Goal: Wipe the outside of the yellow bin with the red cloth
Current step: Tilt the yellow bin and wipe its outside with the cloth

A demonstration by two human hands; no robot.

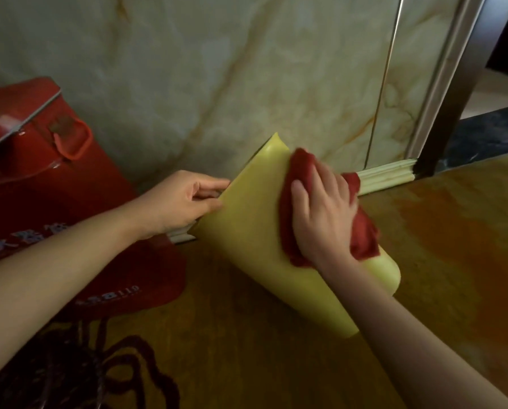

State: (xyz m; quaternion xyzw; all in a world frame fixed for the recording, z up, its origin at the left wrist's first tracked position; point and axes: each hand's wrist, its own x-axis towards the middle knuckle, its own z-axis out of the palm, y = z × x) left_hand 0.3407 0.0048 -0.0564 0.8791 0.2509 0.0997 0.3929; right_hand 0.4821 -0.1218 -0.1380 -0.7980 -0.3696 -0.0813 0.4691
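Yellow bin (246, 231) lay tipped over on the floor, left hand (182, 202) pinching its rim. Right hand (320, 214) pressed the red cloth (361, 234) flat against its side, fingers spread.

Yellow bin (246, 231), red cloth (361, 234)

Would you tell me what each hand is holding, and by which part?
The left hand grips the yellow bin by its rim; the right hand presses the red cloth flat on its side.
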